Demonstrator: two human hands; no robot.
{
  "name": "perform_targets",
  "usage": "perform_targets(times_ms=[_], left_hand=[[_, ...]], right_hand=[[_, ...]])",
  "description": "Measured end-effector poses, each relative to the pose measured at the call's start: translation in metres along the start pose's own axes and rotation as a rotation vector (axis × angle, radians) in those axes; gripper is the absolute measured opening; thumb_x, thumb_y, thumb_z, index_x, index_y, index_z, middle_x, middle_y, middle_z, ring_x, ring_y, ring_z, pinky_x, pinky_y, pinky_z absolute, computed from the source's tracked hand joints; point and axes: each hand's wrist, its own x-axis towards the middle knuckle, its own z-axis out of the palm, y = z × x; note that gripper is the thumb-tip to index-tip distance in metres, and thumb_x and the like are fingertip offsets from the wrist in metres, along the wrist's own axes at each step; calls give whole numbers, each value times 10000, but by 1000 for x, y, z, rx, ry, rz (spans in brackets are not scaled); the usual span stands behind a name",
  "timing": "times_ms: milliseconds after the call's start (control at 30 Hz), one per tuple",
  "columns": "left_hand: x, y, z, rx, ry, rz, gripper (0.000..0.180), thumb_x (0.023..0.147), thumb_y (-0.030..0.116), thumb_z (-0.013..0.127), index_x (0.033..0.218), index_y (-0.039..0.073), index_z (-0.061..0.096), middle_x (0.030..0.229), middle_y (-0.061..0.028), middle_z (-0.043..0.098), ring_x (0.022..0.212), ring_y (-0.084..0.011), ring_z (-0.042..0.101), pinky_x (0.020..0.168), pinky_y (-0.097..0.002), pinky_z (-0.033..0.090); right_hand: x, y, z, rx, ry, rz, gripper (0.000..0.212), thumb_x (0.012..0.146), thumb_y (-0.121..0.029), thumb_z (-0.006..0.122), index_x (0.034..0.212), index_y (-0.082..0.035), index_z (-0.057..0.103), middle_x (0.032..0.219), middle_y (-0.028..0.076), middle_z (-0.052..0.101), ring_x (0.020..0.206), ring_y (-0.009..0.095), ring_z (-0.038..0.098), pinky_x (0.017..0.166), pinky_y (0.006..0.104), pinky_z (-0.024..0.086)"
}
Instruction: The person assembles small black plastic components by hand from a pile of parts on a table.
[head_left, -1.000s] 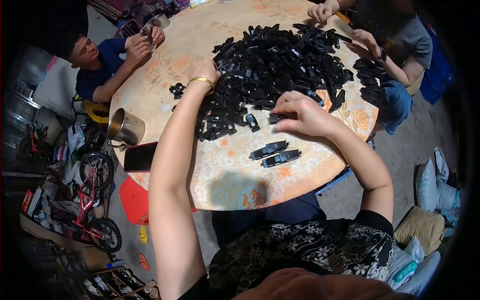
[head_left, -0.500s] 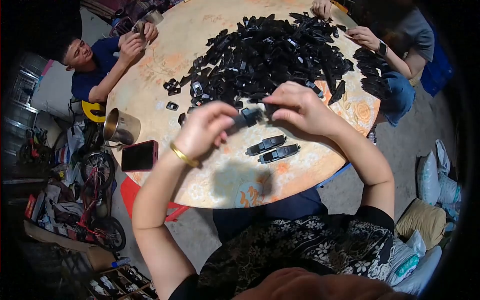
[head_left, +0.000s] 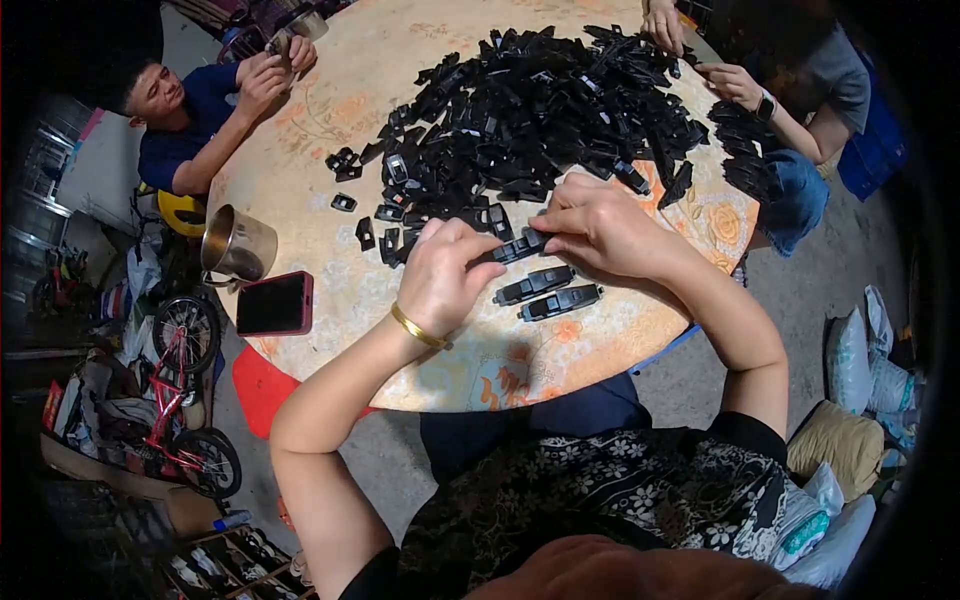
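At the near side of the round desk (head_left: 300,225) with its pale, orange-flowered cover, a small, oblong black piece, apparently of moulded plastic (head_left: 517,246), is held level between both hands. It lies just beyond two similar oblong black pieces (head_left: 560,303) set side by side, and short of a large heap of loose black parts (head_left: 540,120). Whether it is touching the desk cannot be told.

It is likely to be light, stiff and rather smooth, so slipping is possible; its narrow ends may be the weakest spots. A firm hold is probably best taken on the long sides, near the broader middle.

Its left end is pinched between thumb and forefinger by the left hand (head_left: 447,270); its right end is gripped by the bunched fingers of the right hand (head_left: 595,225) and partly covered. Both elbows are bent outward, with the forearms angled inward.
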Motion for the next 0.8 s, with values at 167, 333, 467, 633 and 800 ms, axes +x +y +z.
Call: perform_targets(times_ms=[167, 333, 467, 633, 800], left_hand=[[-2, -1, 12, -239, 34, -209, 198, 689, 40, 770, 872, 1, 702, 796, -109, 613, 649, -210, 612, 612, -294, 505], [0, 2, 11, -196, -11, -219, 178, 671, 30, 786, 825, -5, 704, 756, -95, 608, 647, -176, 608, 605, -276, 501], [5, 6, -3, -291, -178, -282, 212, 657, 122, 801, 802, 10, 694, 768, -114, 606, 714, -258, 615, 643, -340, 494], [27, 1, -38, -158, -402, -90, 237, 749, 258, 746, 793, 31, 697, 782, -147, 655, 727, -302, 638, 693, -379, 511], [95, -61, -50, 38, -202, -381, 363, 858, 364, 667, 820, 4, 689, 683, -71, 647, 603, -122, 555, 588, -312, 457]], right_hand=[[6, 0, 3, 4, -52, -15, 265, 703, -122, 762, 939, -16, 702, 792, 82, 603, 775, 264, 559, 684, 377, 465], [17, 0, 14, 124, -91, -65, 254, 702, -123, 764, 911, 5, 700, 790, 108, 621, 772, 284, 565, 682, 372, 463], [30, -3, -5, 254, -398, 94, 195, 737, -176, 749, 861, -28, 722, 766, 120, 649, 761, 299, 597, 673, 383, 473], [34, 0, -1, 164, -458, 72, 270, 815, -313, 685, 877, -53, 720, 786, 139, 653, 708, 336, 623, 654, 417, 482], [40, -6, 33, -294, -86, 17, 368, 795, -405, 665, 840, -40, 655, 754, 140, 597, 726, 314, 627, 617, 406, 509]])
